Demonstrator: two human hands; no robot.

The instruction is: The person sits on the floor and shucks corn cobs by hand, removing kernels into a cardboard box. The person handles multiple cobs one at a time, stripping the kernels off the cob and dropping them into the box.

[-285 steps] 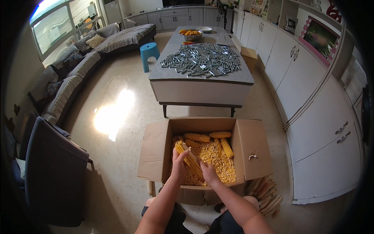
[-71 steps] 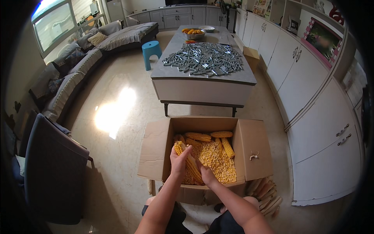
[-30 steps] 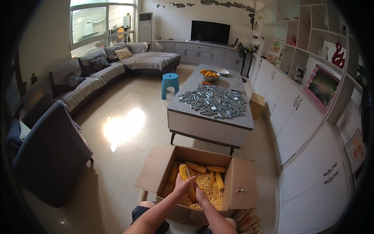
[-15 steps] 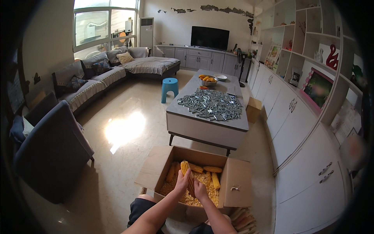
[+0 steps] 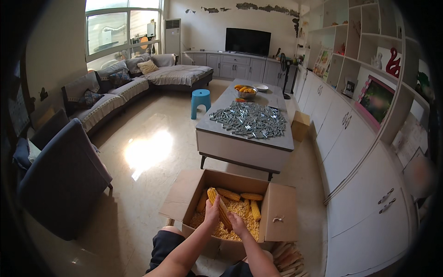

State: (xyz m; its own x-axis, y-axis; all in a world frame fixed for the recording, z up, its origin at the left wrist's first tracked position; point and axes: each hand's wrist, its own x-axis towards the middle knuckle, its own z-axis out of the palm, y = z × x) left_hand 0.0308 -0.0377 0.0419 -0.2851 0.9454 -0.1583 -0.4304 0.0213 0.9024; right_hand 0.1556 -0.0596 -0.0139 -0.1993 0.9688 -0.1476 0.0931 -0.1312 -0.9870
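Observation:
A yellow corn cob [image 5: 212,194] slants over an open cardboard box [image 5: 282,207], its upper end tipped to the left. A pale strip stripped of kernels runs along its side. My left hand [image 5: 212,214] is wrapped round the cob's upper half. Lower down, my right hand [image 5: 236,224] holds against the cob's right side, thumb and fingers partly hidden. Loose kernels [image 5: 248,225] cover the inside of the box. Several whole cobs lie on them along the far and right walls, among them one corn cob [image 5: 255,210] at the right.
Beyond the box stands a low table [image 5: 240,152] strewn with small grey cylinders [image 5: 249,120], with a metal bowl of corn [image 5: 246,92] behind. Pale bare cobs [image 5: 288,259] lie right of the box. A blue stool [image 5: 200,104], an armchair [image 5: 64,180] and white cabinets [image 5: 364,203] stand around.
The corn cob's upper end has shifted slightly left and more of its stripped strip shows. My right hand's fingers have loosened and straightened a little against it.

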